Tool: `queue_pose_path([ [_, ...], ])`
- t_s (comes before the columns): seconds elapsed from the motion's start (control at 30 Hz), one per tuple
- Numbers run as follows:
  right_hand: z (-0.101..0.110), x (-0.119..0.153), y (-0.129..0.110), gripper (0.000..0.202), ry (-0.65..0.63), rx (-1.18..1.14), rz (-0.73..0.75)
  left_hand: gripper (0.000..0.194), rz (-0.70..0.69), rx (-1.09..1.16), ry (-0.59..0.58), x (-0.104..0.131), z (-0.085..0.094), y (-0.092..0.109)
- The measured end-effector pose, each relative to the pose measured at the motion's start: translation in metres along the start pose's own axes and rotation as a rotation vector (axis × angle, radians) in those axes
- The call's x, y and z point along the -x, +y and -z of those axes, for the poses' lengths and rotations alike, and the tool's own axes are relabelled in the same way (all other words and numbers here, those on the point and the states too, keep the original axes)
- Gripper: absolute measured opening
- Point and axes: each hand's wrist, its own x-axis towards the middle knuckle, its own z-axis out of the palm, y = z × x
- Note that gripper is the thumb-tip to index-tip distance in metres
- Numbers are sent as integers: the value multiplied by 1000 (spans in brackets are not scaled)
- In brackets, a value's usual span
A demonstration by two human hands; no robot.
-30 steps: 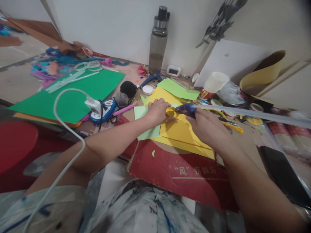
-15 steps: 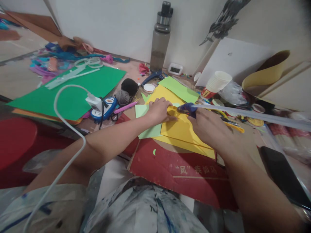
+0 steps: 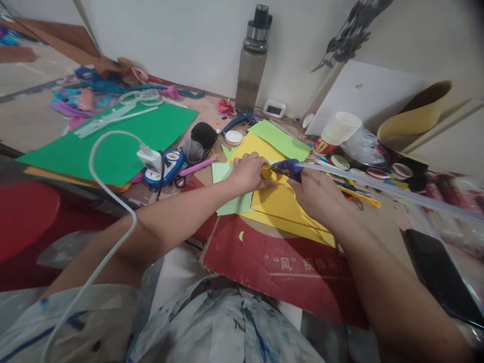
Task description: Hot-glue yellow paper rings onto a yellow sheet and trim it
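Presently, above the yellow paper [image 3: 287, 206], the left hand [image 3: 249, 174] has its fingers clamped on a small yellow piece [image 3: 268, 173], and the right hand [image 3: 319, 194] is closed around a blue tool [image 3: 290, 166] near this piece, while the bottle [image 3: 251, 75] stands behind the paper.

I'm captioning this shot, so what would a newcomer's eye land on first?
Probably the bright yellow paper in the middle, where the left hand holds a small yellow piece and the right hand a blue tool. After that, the big green sheet on the left and the tall grey bottle standing at the back.
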Motion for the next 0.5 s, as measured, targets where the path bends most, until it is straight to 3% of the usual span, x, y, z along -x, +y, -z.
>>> queue_pose_path([
  [0.27, 10, 2, -1, 28, -46, 60, 38, 59, -4, 7, -9, 1, 2, 1],
  [0.5, -2, -2, 1, 26, 15, -5, 62, 58, 0, 0, -7, 0, 0, -1],
])
